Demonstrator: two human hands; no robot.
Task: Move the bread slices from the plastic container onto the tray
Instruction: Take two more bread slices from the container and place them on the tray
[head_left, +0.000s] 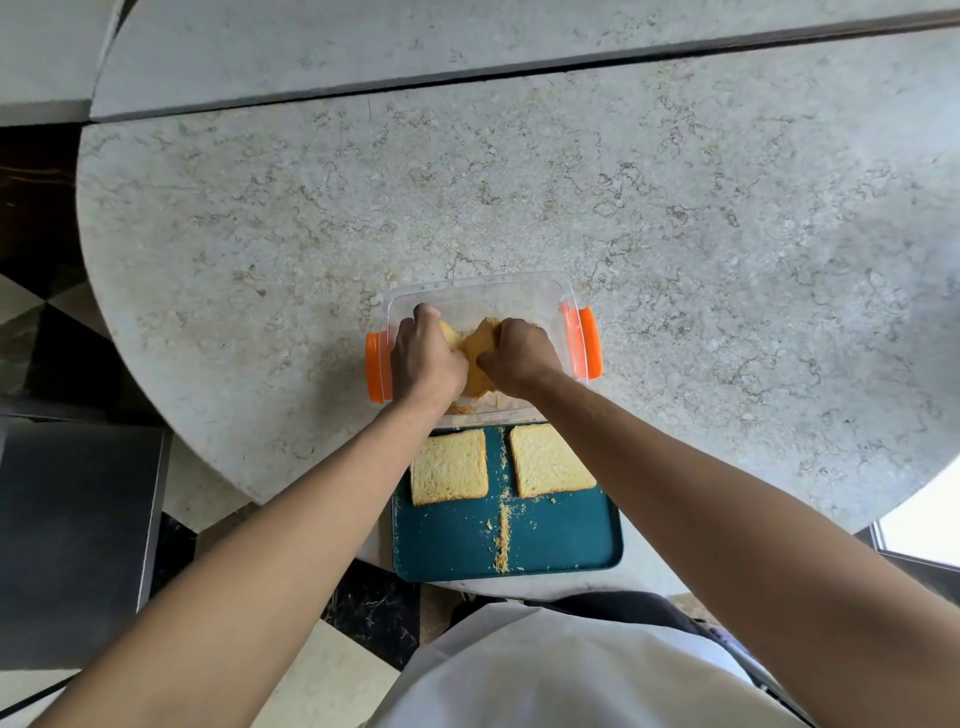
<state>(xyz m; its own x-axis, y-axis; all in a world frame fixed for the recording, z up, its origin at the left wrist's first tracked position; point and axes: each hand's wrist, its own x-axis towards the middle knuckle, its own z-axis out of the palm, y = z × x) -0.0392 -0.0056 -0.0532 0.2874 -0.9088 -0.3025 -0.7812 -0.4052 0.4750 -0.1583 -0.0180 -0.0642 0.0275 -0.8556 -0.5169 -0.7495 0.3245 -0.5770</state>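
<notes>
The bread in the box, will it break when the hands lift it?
Probably a bit: the bread looks toasted and dry, and crumbs already litter the tray. It likely stays stiff, not floppy, like the flat slice there.

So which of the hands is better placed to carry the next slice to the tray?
Right, marginally. Both hands are in the container on the bread, but the right hand covers more of it, with bare tray below.
</notes>
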